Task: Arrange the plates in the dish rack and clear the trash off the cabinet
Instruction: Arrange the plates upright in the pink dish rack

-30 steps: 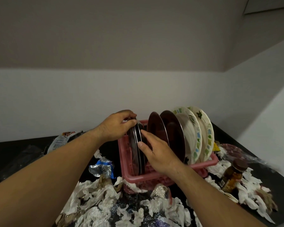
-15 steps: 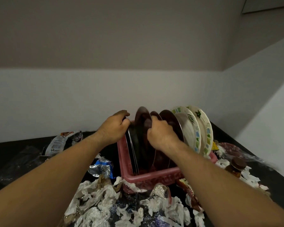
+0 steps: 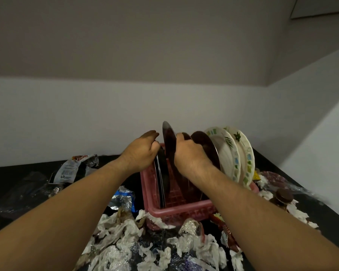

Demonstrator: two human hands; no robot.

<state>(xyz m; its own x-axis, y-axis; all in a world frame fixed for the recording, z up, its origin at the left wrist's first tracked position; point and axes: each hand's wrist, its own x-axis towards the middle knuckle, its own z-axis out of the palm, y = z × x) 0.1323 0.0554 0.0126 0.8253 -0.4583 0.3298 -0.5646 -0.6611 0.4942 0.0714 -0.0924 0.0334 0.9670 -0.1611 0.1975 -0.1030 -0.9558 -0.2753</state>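
This looks like a home kitchen: a pink plastic dish rack stands in the corner of a black tabletop against plain white walls, holding dark and flower-patterned plates on edge. Crumpled tissue, foil food wrappers and a brown-lidded jar litter the tabletop around it.

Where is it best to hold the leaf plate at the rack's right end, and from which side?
Pinch the leaf plate by its top rim, from above. It stands on edge in the rack, close beside a second plate, so only its upper rim is free; trash crowds its base.
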